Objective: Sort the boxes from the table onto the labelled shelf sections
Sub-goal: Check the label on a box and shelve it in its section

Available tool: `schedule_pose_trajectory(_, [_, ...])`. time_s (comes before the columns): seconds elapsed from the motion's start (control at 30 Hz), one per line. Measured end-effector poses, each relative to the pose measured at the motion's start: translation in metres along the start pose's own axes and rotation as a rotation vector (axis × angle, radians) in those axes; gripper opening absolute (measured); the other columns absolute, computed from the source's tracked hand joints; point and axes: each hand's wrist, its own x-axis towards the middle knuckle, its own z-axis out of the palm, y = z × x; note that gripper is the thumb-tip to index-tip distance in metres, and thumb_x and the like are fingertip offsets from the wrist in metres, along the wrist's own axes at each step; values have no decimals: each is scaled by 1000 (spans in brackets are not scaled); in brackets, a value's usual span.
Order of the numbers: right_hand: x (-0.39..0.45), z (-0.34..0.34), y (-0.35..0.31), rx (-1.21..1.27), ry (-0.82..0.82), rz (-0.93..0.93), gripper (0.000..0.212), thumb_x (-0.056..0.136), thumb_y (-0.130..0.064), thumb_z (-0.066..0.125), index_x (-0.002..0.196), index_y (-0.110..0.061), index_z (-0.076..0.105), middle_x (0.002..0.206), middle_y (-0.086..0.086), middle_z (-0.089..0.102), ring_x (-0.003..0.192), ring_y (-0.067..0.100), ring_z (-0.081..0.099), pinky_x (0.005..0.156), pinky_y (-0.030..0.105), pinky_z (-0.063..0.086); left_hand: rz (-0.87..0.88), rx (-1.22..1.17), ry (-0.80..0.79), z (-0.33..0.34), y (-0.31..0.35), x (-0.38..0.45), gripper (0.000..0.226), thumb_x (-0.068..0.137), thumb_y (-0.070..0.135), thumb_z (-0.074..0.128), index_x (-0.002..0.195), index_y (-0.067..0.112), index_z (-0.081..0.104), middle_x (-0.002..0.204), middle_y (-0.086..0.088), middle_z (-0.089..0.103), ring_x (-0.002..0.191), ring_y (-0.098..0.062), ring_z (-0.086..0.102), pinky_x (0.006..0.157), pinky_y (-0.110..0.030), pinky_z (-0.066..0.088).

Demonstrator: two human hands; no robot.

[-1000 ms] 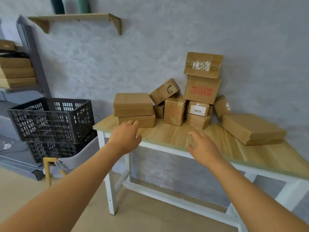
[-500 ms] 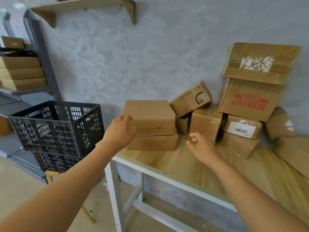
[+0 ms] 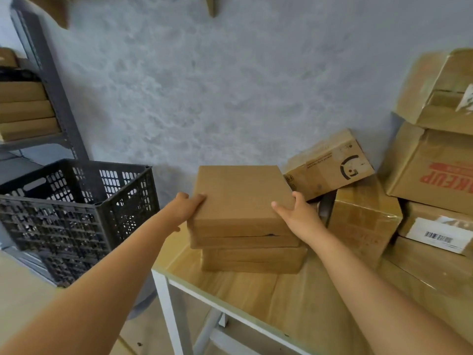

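Observation:
A stack of flat brown boxes stands at the left end of the wooden table (image 3: 256, 295). My left hand (image 3: 183, 210) grips the left edge of the top flat box (image 3: 240, 198), thumb on its top face. My right hand (image 3: 298, 216) grips the same box's right edge, thumb on top. Under it lie a second flat box (image 3: 243, 240) and a lowest flat box (image 3: 253, 260). The grey metal shelf (image 3: 48, 73) with stacked flat boxes (image 3: 25, 111) stands at the far left.
A tilted box with a smile mark (image 3: 330, 165) leans just right of the stack. A taped box (image 3: 363, 216), a MAKEUP box (image 3: 430, 170) and a barcode-labelled box (image 3: 437, 231) crowd the right. Stacked black plastic crates (image 3: 74, 211) stand left of the table.
I have stepped closer to the table. Both hands moved forward from mid-air and took hold of the top flat box at its two sides.

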Motion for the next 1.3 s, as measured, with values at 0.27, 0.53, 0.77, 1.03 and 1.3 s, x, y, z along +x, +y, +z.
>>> schedule_pose_trajectory(0.27, [5, 7, 0, 64, 24, 66, 76, 95, -52, 57, 156, -23, 24, 153, -2, 41, 136, 22, 44, 96, 31, 37, -96, -374, -328, -1, -21, 17, 62, 87, 69, 53, 120, 17, 59, 114, -12, 68, 101, -33, 67, 73, -42, 54])
schedule_pose_trajectory(0.53, [-4, 2, -8, 93, -59, 189, 79, 88, -64, 58, 152, -30, 27, 139, -8, 43, 128, 23, 47, 102, 51, 47, 84, -442, -293, -9, -21, 19, 48, 93, 60, 53, 123, 22, 59, 114, -8, 69, 103, -30, 65, 94, -47, 53])
schedule_pose_trajectory(0.77, [-8, -10, -34, 493, -182, 228, 101, 63, -76, 73, 148, -39, 34, 148, -6, 43, 136, 26, 43, 104, 52, 47, 263, -610, -346, -50, -14, 23, 65, 80, 64, 67, 133, 26, 58, 123, -3, 70, 115, -28, 66, 103, -52, 49])
schedule_pose_trajectory(1.03, [-24, -47, -90, 627, 78, -20, 75, 74, -44, 79, 139, -21, 50, 125, 0, 64, 115, 20, 60, 100, 49, 50, 447, -423, -82, -57, 39, -5, 60, 98, 36, 58, 151, 28, 31, 133, -3, 59, 108, -20, 61, 86, -37, 50])
schedule_pose_trajectory(1.3, [-49, -20, -111, -359, 621, -551, 108, 76, -51, 78, 158, -14, 18, 144, 9, 31, 131, 26, 32, 105, 38, 41, 428, -610, -443, -27, 123, -85, 60, 88, 49, 67, 138, 20, 51, 123, -4, 62, 105, -28, 66, 95, -52, 54])
